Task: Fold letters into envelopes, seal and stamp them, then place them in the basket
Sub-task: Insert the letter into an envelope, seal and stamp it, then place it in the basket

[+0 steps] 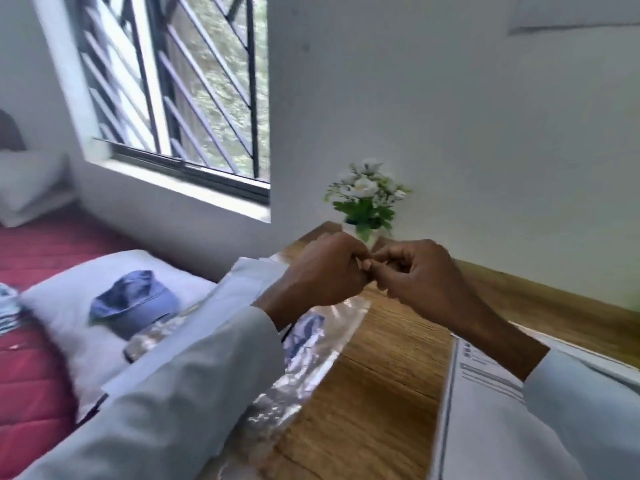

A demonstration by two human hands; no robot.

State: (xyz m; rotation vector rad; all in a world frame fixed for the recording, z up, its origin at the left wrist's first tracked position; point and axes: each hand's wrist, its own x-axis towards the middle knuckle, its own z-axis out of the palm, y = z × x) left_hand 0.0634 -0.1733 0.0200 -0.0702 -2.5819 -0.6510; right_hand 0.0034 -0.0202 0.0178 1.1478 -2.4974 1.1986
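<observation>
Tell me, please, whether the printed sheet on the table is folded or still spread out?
Spread out, as far as shows: the printed sheet lies flat on the wooden table with no crease visible, though the right sleeve covers part of it.

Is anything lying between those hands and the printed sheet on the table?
Nothing visible blocks it. The printed sheet lies directly beneath the right hand's forearm; the left hand meets it fingertip to fingertip above the table.

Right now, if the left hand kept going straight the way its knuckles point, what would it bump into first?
Almost at once, the right hand: the left hand points rightward and their fingertips already meet above the wooden table. Whether they pinch something tiny between them is too blurred to tell.
</observation>
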